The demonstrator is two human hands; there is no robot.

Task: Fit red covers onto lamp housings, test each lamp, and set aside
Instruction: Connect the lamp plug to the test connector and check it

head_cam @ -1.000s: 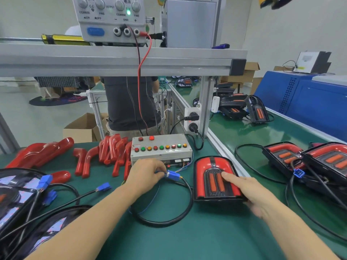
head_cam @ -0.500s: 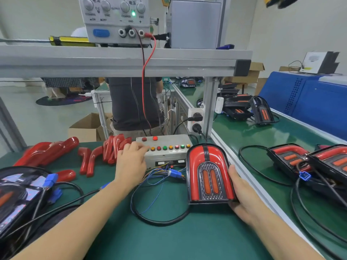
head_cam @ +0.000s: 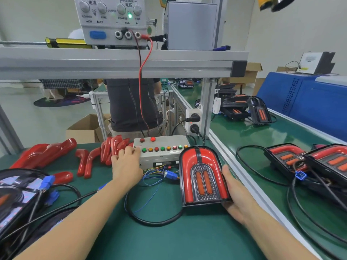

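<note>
Testing now: right hand (head_cam: 238,199) props covered lamp (head_cam: 202,175) upright, fingers behind, grip unclear; left hand (head_cam: 125,164) fingers curled onto test box (head_cam: 161,149). Finished lamps (head_cam: 308,162) at 3 o'clock, loose covers (head_cam: 90,156) at 10, so more remain.

Lamp propped up beside the test box on the green desk (head_cam: 169,239).

The right hand (head_cam: 238,199) holds the red-covered lamp (head_cam: 202,177) tilted up, just right of the grey test box (head_cam: 161,150); the left hand (head_cam: 125,164) rests on the box's left end, fingers at its row of coloured buttons. Loose red covers (head_cam: 84,158) lie left of the box, a blue connector (head_cam: 171,174) with thin wires just in front of it, finished lamps (head_cam: 309,162) well to its right.
</note>
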